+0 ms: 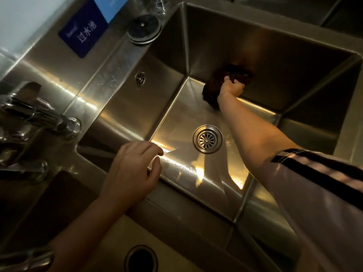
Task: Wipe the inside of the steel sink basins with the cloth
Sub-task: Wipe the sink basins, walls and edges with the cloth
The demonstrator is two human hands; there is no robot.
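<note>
A deep steel sink basin (pixel 172 118) fills the middle of the view, with a round drain strainer (pixel 207 139) in its floor. Deep inside it, my right hand (pixel 231 88) grips a dark brown cloth (pixel 211 89) bunched against the far wall where it meets the floor. My left hand (pixel 133 171) rests on the steel divider (pixel 176 205) at the basin's near edge, fingers loosely curled and holding nothing. Part of a second basin (pixel 110 242) with its dark drain hole (pixel 141 259) shows at the bottom.
Chrome taps (pixel 39 118) stick out at the left over the rim. A round sink stopper (pixel 144 29) lies on the back ledge beside a blue sign (pixel 83 31). An overflow outlet (pixel 140 77) sits in the left wall. Another basin's edge (pixel 334 14) is top right.
</note>
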